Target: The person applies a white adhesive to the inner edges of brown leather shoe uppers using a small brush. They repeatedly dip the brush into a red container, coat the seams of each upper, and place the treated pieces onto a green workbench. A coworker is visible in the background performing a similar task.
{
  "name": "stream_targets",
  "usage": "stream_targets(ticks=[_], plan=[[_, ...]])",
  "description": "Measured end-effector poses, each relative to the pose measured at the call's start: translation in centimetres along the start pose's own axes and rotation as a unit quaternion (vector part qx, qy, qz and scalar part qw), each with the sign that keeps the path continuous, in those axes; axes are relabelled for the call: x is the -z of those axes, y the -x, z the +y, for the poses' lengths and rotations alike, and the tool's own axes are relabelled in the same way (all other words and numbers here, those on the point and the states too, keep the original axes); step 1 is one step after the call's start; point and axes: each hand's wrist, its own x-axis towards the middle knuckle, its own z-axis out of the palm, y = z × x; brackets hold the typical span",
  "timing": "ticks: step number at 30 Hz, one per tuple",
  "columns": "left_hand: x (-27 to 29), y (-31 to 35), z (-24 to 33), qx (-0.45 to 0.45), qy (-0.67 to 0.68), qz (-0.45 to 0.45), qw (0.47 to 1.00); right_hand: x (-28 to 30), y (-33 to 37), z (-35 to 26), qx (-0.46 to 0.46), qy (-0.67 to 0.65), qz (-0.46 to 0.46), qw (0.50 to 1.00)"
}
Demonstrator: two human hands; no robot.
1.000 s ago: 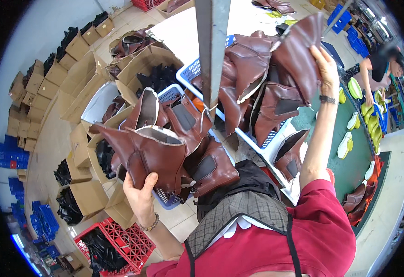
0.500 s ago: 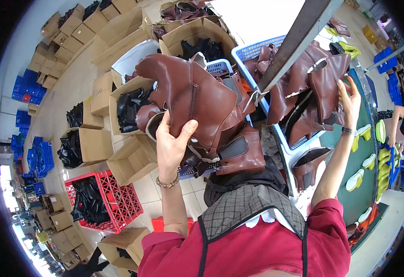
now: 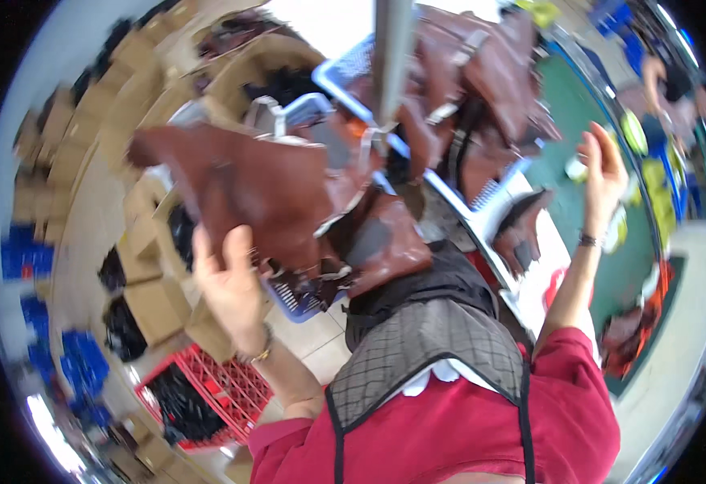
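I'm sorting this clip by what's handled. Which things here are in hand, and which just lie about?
In hand:
left hand gripping brown leather pieces
right hand raised, open, holding nothing

Lying about:
blue basket
red crate
cardboard boxes

Many brown cardboard boxes (image 3: pixel 151 310) stand on the floor at the left, most of them open at the top. Some hold dark material, as does the one (image 3: pixel 284 81) near the upper middle. More such boxes (image 3: pixel 42 137) are stacked along the far left wall, but the picture is blurred there, so their number is not clear. A red plastic crate (image 3: pixel 208 395) with lattice walls stands at the lower left and holds black pieces. Blue crates (image 3: pixel 83 363) stand at the left edge, perhaps stacked. No label, sign or screen can be made out.
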Motion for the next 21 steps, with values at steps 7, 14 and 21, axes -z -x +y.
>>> stream_targets(ticks=[7,14,21], plan=[[-1.1,-0.2,-3.6,-0.012,-0.234,-0.149,0.961,3.6,14.9,6.9,-0.206,0.105,-0.051,0.972],[0.5,-0.4,-5.1,-0.057,-0.239,-0.175,0.953,3.5,28.6,11.6,-0.267,0.209,-0.158,0.927],[1.8,1.0,-2.6,-0.126,-0.306,-0.15,0.931,1.8,27.9,11.8,-0.216,0.183,-0.143,0.948]])
